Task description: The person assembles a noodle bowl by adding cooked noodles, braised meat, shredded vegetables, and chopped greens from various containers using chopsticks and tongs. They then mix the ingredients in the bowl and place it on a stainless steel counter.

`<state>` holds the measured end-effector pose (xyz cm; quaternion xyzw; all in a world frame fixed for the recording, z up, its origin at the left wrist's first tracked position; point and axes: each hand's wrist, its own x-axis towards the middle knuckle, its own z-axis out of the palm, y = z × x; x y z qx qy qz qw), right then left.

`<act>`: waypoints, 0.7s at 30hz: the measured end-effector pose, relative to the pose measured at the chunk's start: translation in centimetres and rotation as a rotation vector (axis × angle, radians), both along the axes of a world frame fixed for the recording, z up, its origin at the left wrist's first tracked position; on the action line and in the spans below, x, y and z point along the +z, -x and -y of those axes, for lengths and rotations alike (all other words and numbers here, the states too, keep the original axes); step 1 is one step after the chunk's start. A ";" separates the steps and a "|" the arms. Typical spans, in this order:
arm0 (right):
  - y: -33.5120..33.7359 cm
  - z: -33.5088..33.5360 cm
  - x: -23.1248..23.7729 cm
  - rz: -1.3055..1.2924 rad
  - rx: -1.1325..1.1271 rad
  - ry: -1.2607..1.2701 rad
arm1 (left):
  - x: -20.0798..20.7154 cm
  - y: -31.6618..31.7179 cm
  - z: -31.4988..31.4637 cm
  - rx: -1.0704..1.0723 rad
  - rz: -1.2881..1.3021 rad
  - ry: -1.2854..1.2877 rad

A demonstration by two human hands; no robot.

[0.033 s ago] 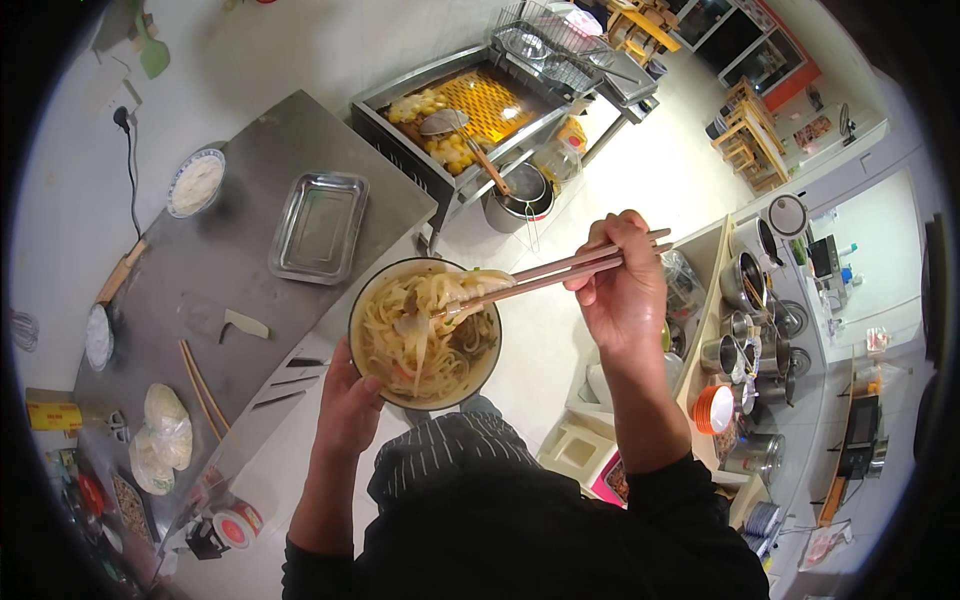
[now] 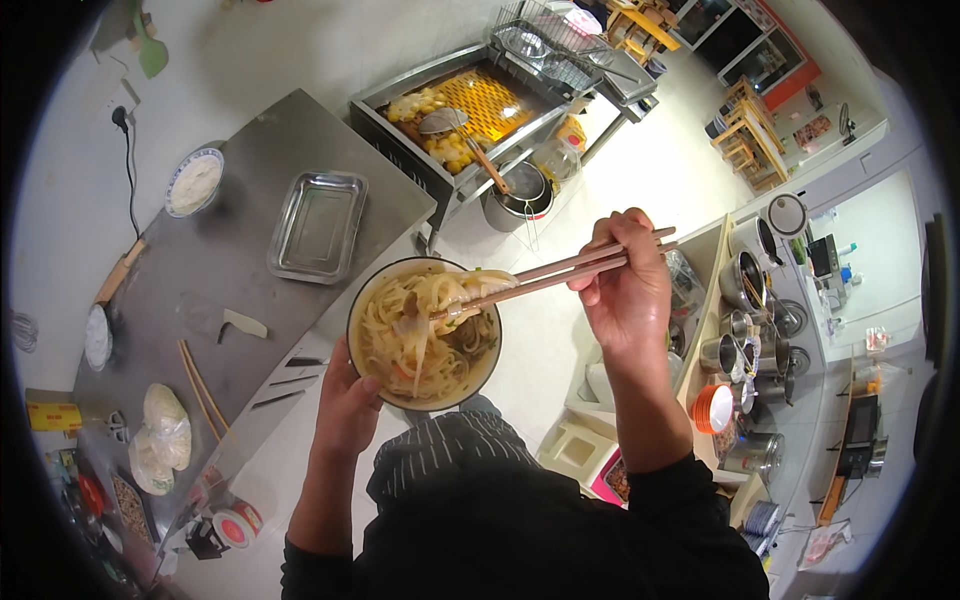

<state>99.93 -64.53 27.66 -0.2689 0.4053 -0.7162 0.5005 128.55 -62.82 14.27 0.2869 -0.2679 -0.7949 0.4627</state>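
Note:
My left hand (image 2: 345, 405) is closed on the side of a round bowl with a dark rim (image 2: 415, 261), thumb near the edge and the other fingers hidden beneath. Pale, wide noodles (image 2: 400, 350) fill the bowl, with bits of green and some darker pieces among them. In my right hand (image 2: 632, 290), to the right of the bowl, is a pair of brown chopsticks (image 2: 545, 283). Their tips reach into the bowl, and a clump of noodles hangs over them.
A steel counter (image 2: 250, 180) at left carries a metal tray (image 2: 320, 228), a bowl of white powder (image 2: 194, 183), a scraper (image 2: 244, 324) and another pair of chopsticks (image 2: 203, 388). Beyond stands a fryer (image 2: 480, 100) with frying food and a skimmer (image 2: 443, 121). Pots (image 2: 742, 280) line a shelf at right.
My right hand and its chopsticks have shifted very slightly to the right. The bowl and my left hand look almost the same.

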 end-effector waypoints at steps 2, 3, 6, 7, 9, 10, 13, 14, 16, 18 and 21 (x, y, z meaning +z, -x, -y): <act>0.1 -0.2 0.1 -0.023 -0.008 -0.016 | 0.4 0.0 0.0 0.008 0.020 -0.004; 0.1 -0.4 -0.2 -0.041 -0.002 -0.035 | 0.6 0.1 0.0 0.006 0.023 -0.012; -0.5 -0.9 -1.6 -0.166 -0.032 -0.266 | 1.1 0.0 0.0 -0.007 0.015 -0.011; -0.5 -1.1 -2.1 -0.161 -0.025 -0.253 | 1.3 -0.2 0.0 -0.025 0.031 -0.010; -0.2 -1.6 -2.7 -0.156 -0.031 -0.262 | 1.6 -0.4 -0.1 -0.050 0.061 -0.025; 0.2 -1.9 -2.8 -0.151 -0.031 -0.248 | 1.7 -0.5 -0.2 -0.059 0.076 -0.038; 1.2 -2.9 -2.1 -0.019 0.003 -0.172 | 2.1 -0.6 -0.4 -0.090 0.062 -0.018; 1.3 -3.3 -1.7 -0.012 0.004 -0.201 | 2.2 -0.6 -0.4 -0.099 0.026 0.002; 0.9 -4.0 -1.2 0.073 0.034 -0.199 | 2.7 -0.8 -0.7 -0.112 0.031 -0.040; 0.7 -4.8 -0.4 0.127 0.047 -0.190 | 3.5 -1.0 -1.0 -0.135 0.026 -0.074; 0.7 -5.7 0.3 0.146 0.065 -0.086 | 4.9 -1.1 -0.9 -0.187 0.010 -0.111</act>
